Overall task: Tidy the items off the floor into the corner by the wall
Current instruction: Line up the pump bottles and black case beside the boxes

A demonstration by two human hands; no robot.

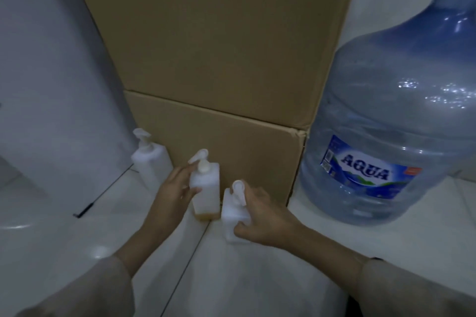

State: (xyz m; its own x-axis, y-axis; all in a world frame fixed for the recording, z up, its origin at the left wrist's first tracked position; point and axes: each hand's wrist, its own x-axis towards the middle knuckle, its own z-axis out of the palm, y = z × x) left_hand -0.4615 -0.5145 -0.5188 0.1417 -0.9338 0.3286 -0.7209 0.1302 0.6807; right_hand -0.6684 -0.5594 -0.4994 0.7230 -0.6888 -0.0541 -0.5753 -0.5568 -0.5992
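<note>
On the glossy tile floor (77, 239), the right hand (265, 224) has its grip curled round a square white pump bottle (233, 216); the left hand (175, 193) holds a translucent one (206, 188), amber dregs inside. Beyond, a third bottle (152, 159) stands against matte cardboard boxes (219, 72), beside a clear ribbed water jug (386, 149), top cut off

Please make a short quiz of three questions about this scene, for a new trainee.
1. True or false: the left hand holds the pump bottle with amber liquid at its bottom.
2. How many pump bottles are in view? A) two B) three C) four
3. What stands right of the stacked cardboard boxes?

Key:
1. True.
2. B: the third pump bottle stands untouched by the wall; the right hand grips the all-white pump bottle.
3. The blue water jug.
</note>
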